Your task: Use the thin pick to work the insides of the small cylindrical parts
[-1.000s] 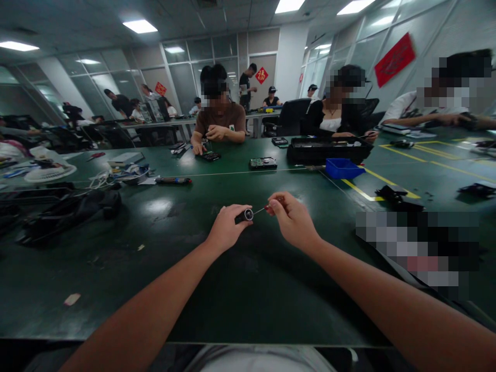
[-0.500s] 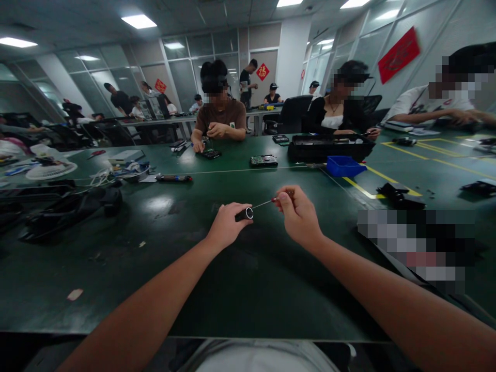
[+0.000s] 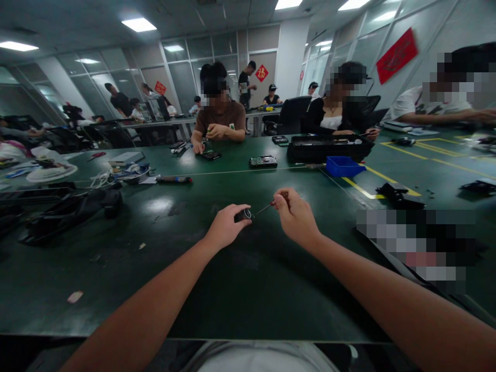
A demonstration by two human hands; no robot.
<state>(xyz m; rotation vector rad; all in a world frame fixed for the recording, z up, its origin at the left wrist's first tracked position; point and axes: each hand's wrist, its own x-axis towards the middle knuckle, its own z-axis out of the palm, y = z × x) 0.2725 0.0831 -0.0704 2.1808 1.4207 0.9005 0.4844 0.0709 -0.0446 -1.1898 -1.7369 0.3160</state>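
Note:
My left hand (image 3: 226,225) is closed around a short black cylinder (image 3: 242,216) with a bright ring at its end, which faces right. In my right hand (image 3: 292,214) is a screwdriver (image 3: 274,203) with a reddish handle and a thin metal shaft. The shaft slants down and left, and its tip is close to the cylinder's ringed end; whether it touches cannot be told. Both hands are above the green tabletop (image 3: 240,294). My fingers hide part of the cylinder and of the handle.
Beyond my hands lie a hard drive (image 3: 263,161), a blue bin (image 3: 344,166) and a long black housing (image 3: 330,148). A pen-like tool (image 3: 173,179) and black plastic parts (image 3: 77,212) lie to the left. A blurred-out item (image 3: 418,245) is at the right. Several people sit across the table.
The screwdriver's shaft has swung to a steeper slant, its tip now lower by the cylinder's ringed end. The cylinder has turned a little, so its opening faces more to the right.

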